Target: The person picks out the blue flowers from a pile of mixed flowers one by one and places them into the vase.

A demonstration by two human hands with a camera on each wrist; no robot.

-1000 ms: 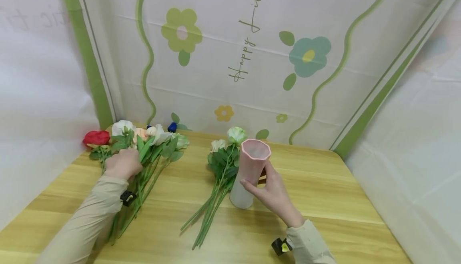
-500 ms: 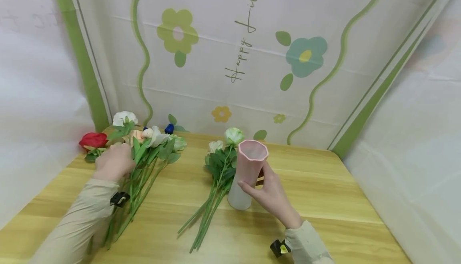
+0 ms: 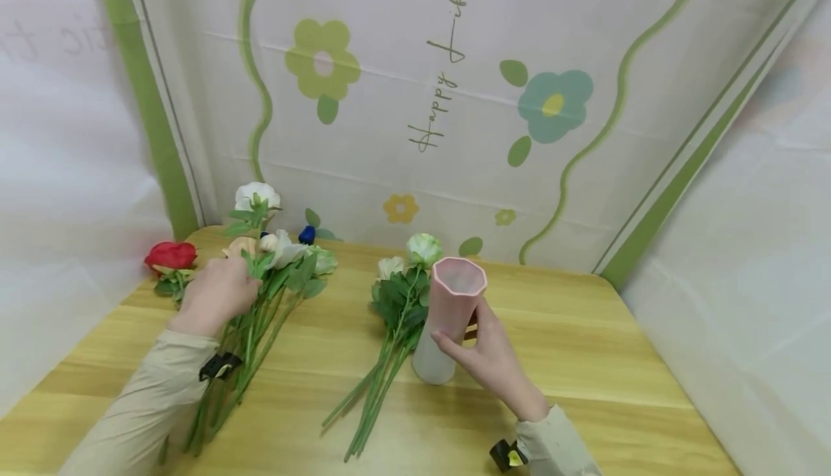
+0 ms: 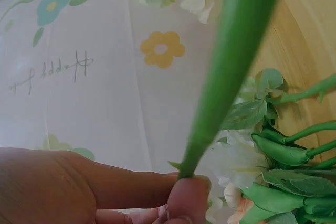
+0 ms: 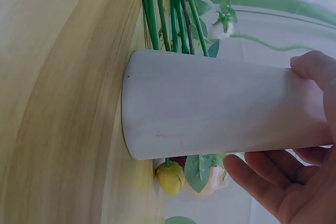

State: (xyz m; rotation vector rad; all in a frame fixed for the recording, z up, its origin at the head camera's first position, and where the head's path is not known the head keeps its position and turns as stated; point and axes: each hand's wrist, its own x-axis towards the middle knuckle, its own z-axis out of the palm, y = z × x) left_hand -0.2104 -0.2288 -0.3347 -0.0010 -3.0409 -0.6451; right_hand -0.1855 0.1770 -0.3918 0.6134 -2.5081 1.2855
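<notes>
My left hand (image 3: 221, 292) pinches the green stem (image 4: 226, 72) of a white rose (image 3: 257, 197) between thumb and fingers. The bloom stands raised above the other flowers at the table's left. Around the hand lie a red rose (image 3: 170, 255), a peach flower (image 3: 242, 247), a white flower (image 3: 286, 250) and a blue bud (image 3: 307, 234), with their stems toward the near edge. My right hand (image 3: 496, 360) grips a tall vase (image 3: 449, 317), pink on top and white below, standing upright on the table. No stem shows in its mouth.
Left of the vase lies a smaller bunch with a pale green rose (image 3: 424, 249) and a cream rose (image 3: 391, 267). In the right wrist view a yellow bud (image 5: 170, 178) shows beyond the vase. Printed cloth (image 3: 363, 137) stands behind the wooden table (image 3: 571, 332).
The white rose has come up and to the right out of the left bunch, pinched by my left hand. The right hand and the vase have stayed in place.
</notes>
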